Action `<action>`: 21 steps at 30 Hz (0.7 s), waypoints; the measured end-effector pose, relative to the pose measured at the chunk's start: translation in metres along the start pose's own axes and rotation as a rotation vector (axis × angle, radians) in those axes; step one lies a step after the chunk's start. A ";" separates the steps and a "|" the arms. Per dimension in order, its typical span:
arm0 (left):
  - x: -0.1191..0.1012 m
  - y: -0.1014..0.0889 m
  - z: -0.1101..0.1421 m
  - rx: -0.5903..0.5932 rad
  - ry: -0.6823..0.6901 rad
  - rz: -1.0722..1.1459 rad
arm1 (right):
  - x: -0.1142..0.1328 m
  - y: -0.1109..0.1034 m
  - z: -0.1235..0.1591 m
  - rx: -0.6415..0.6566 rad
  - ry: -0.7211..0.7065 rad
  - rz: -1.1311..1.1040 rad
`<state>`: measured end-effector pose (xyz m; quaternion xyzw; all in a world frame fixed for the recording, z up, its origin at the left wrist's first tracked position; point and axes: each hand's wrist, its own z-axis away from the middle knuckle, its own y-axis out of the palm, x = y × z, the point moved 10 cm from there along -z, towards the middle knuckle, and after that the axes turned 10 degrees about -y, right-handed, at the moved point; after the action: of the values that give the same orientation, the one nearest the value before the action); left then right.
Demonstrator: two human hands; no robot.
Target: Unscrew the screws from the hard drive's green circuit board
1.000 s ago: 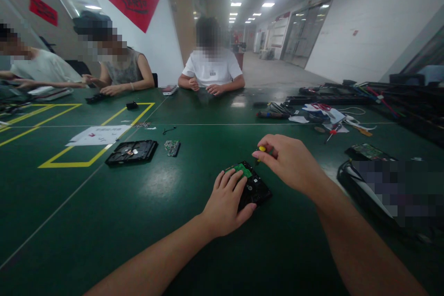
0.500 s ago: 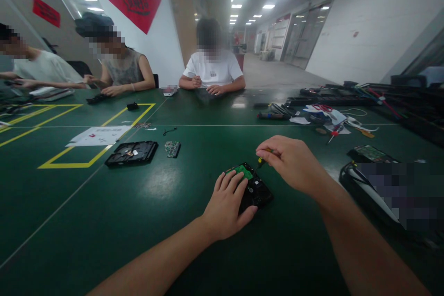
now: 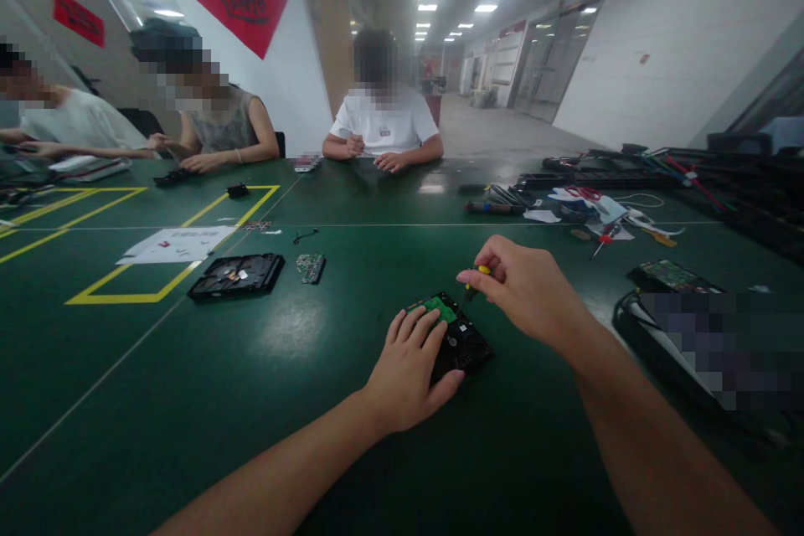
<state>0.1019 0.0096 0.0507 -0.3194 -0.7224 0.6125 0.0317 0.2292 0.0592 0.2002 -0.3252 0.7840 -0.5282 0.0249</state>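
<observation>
A black hard drive (image 3: pixel 478 345) with a green circuit board (image 3: pixel 443 306) lies on the green table in front of me. Across its left part rests my left hand (image 3: pixel 408 368), flat with the fingers spread, covering much of the drive. My right hand (image 3: pixel 518 285) is closed on a small screwdriver with a yellow handle (image 3: pixel 483 270). The screwdriver stands tilted, its thin shaft (image 3: pixel 463 301) reaching down to the drive beside the green board. Whether the tip sits in a screw is too small to tell.
A second black drive (image 3: pixel 237 276) and a small circuit board (image 3: pixel 310 268) lie to the left, near a white paper sheet (image 3: pixel 172 245). Cables, a red screwdriver (image 3: pixel 603 241) and a bag (image 3: pixel 678 352) are on the right. Three people sit across the table.
The fingers of my right hand have shifted round the screwdriver's handle, and more of its yellow end shows. My left hand and the hard drive stay in place.
</observation>
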 end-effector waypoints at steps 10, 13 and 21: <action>0.000 0.000 0.000 0.005 -0.003 -0.013 | 0.011 0.002 -0.001 0.060 -0.104 -0.065; 0.001 0.000 0.001 0.001 0.001 -0.013 | 0.009 0.004 0.000 0.069 -0.080 -0.093; 0.000 -0.001 0.002 -0.008 0.017 0.007 | 0.000 0.004 -0.004 0.020 -0.085 -0.082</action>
<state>0.1004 0.0077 0.0506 -0.3272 -0.7233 0.6072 0.0342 0.2260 0.0634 0.1983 -0.3790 0.7627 -0.5225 0.0398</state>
